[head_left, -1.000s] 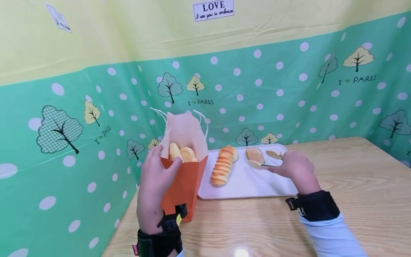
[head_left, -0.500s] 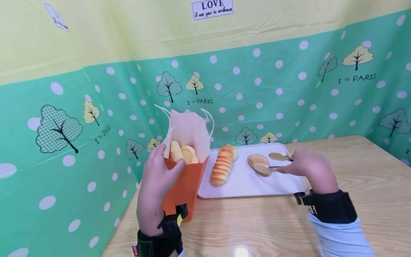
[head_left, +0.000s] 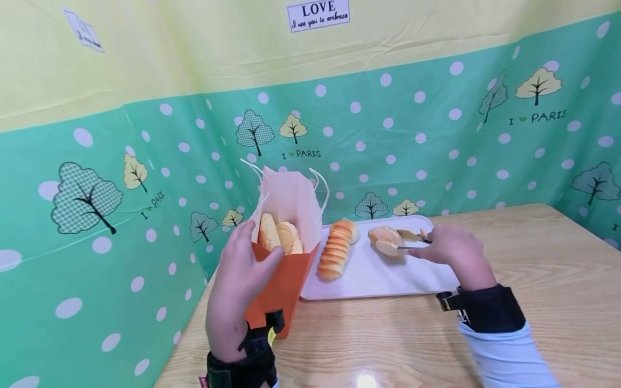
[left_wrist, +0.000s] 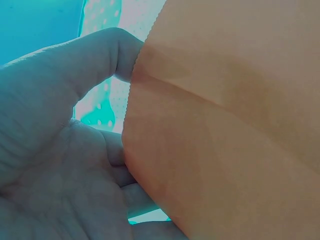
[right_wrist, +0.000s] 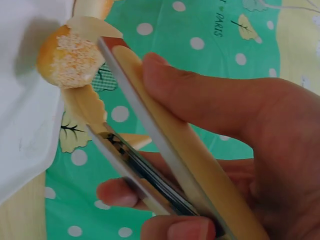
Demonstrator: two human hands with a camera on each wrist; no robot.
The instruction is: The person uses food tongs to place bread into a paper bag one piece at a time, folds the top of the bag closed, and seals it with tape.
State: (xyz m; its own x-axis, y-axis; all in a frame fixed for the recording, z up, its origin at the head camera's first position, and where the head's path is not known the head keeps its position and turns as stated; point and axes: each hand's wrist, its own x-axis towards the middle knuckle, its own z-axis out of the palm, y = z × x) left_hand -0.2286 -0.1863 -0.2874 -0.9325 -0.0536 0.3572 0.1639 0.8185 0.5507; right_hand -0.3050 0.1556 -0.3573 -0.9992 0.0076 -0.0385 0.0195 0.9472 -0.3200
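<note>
An oval bread roll (head_left: pixel 385 236) with a crumbly, pale topping sits between the two broad, wood-coloured tips of a pair of tongs (right_wrist: pixel 172 130), above the right half of a white tray (head_left: pixel 373 285). (Whether the roll touches the tray cannot be told.) The person's right hand (head_left: pixel 453 250) grips the tongs, the thumb along one arm and the fingers curled at the other. To the left on the same tray lies a long, ridged, golden-brown loaf (head_left: pixel 336 250), with a paler bun (head_left: pixel 356 233) partly hidden just behind its far end.

Beside the tray, on its left, stands an orange paper bag (head_left: pixel 277 288) with white string handles and a pale inner lining. In its mouth show a long bread piece (head_left: pixel 269 233) and, touching it, a round one (head_left: pixel 289 237). The person's left hand (head_left: pixel 239 269) holds the bag near its rim, the thumb hooked over the edge and the fingers along the side.

Both wrists wear black straps (head_left: pixel 492 310). Under everything is a wood-grain table (head_left: pixel 388 350); behind hangs a green, white-dotted cloth (head_left: pixel 417 156) with printed trees and a yellow upper band.
</note>
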